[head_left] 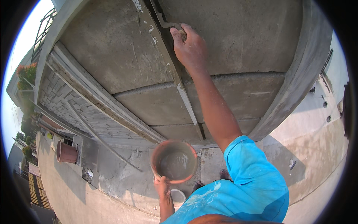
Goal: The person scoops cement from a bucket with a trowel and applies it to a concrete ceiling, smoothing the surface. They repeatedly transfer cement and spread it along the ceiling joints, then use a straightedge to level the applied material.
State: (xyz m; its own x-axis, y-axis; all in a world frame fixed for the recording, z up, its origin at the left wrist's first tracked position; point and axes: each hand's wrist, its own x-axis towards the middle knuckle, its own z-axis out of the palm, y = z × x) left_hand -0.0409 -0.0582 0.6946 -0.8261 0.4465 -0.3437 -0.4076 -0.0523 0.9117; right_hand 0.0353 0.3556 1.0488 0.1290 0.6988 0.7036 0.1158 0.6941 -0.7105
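My right hand (192,48) is raised against the grey plastered wall (242,33), closed around the handle of a small trowel (164,23). The trowel's blade lies at a dark vertical groove beside a long straight strip (182,95), whose face carries white flakes. Lower down, my left hand (162,187) grips the rim of an orange bucket (193,150), with fingers wrapped over its edge. Wet-looking grey mortar (175,164) coats the inside of the bucket; how deep it is I cannot tell. Horizontal grooves cross the wall below my right hand.
A white round container (178,196) stands below the bucket. Long narrow boards (100,139) lean by the stone-patterned wall (74,99) on the left. A reddish plant pot (67,152) sits farther left. My sandalled feet (224,174) are on the concrete floor.
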